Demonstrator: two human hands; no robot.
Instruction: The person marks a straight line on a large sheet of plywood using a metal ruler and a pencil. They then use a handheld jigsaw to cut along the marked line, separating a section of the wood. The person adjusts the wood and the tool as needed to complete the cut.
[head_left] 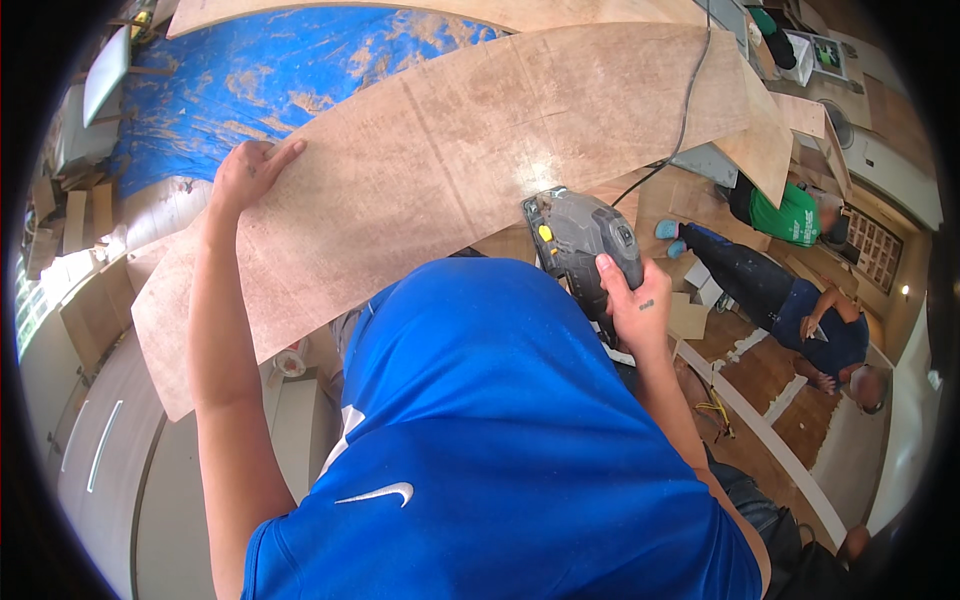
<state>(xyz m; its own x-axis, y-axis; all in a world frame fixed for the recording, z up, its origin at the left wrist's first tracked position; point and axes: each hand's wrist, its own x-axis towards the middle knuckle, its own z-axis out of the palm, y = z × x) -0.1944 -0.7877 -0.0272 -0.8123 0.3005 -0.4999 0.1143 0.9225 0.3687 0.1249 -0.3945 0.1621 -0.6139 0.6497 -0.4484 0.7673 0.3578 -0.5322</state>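
Observation:
A long plywood board [400,180] with a curved far edge spans the view in front of me. My left hand [250,175] grips its far edge at the left, fingers curled at the edge and thumb on top. At the board's near edge, right of my blue shirt, a grey power saw [575,235] with a yellow part rests, its black cord [680,130] running up over the board. My right hand [630,300] is closed on the saw's handle. The saw's blade is hidden.
A dusty blue tarp [210,90] lies beyond the board. At right are a person in dark clothes [820,330], another in a green shirt [785,210], and plywood pieces [750,150]. Stacked boards [75,220] stand at far left, pale cabinets [100,460] at lower left.

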